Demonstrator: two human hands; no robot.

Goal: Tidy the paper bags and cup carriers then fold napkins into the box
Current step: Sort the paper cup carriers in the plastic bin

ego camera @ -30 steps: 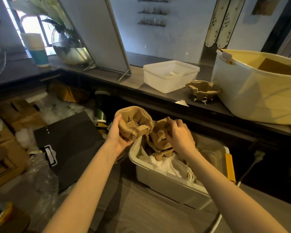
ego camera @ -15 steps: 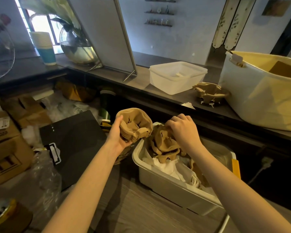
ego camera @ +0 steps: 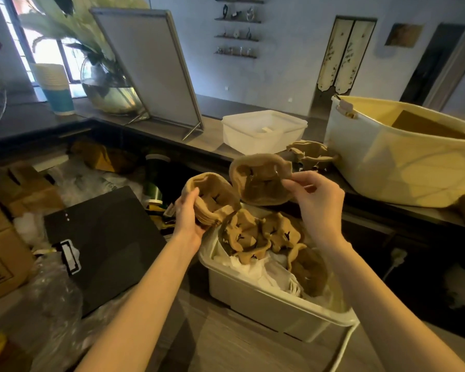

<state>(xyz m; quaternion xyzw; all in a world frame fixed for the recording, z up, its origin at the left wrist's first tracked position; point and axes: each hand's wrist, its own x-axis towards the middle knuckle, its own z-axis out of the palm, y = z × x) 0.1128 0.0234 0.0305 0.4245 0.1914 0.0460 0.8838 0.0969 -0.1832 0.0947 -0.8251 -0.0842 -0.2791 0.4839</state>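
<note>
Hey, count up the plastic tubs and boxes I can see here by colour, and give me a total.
Translucent white plastic lidded box on the counter: 1
Cream-yellow plastic tub on the counter: 1
Grey-white plastic bin holding brown pulp cup carriers: 1
Total: 3

The cup carriers (ego camera: 261, 183) look like matt, rough brown moulded paper pulp. The bin (ego camera: 266, 299) is smooth, pale plastic holding crumpled white paper (ego camera: 255, 267). The table (ego camera: 212, 138) shows dull wood grain.
</note>
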